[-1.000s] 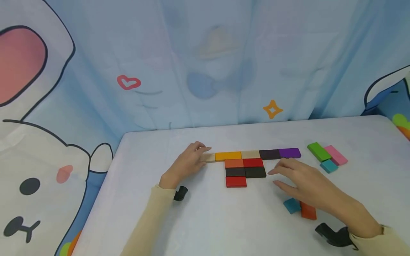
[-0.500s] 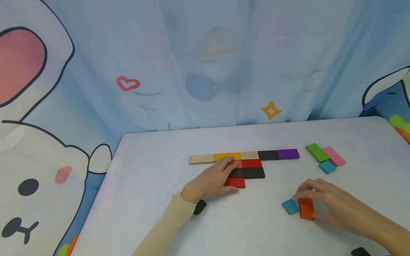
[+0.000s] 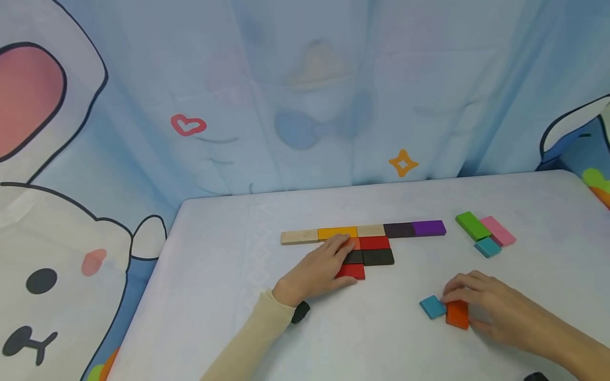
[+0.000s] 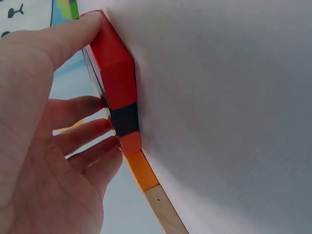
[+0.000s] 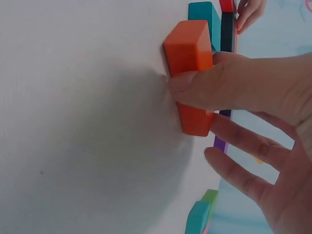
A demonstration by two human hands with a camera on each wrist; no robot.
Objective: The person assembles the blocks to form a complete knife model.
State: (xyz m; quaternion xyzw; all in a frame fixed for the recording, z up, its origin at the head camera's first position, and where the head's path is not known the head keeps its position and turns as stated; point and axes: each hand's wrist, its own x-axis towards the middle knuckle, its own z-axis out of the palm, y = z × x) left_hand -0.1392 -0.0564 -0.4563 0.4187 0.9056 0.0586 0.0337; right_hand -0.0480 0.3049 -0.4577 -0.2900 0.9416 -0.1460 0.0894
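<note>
Orange block (image 3: 457,316): oblong, smooth-faced, pinched by my right fingers (image 3: 461,295), just beside the teal block (image 3: 432,307). Partly covered by my left fingers (image 3: 335,245), in one column flat on the white counter (image 3: 362,338), sides touching: light-orange block (image 3: 357,244) farthest, dark block (image 3: 354,257) between, plain red block (image 3: 351,272) nearest me.

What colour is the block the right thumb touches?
The block is orange, clearest in the right wrist view.

passage runs between left hand (image 3: 314,272) and teal block (image 3: 432,307).
</note>
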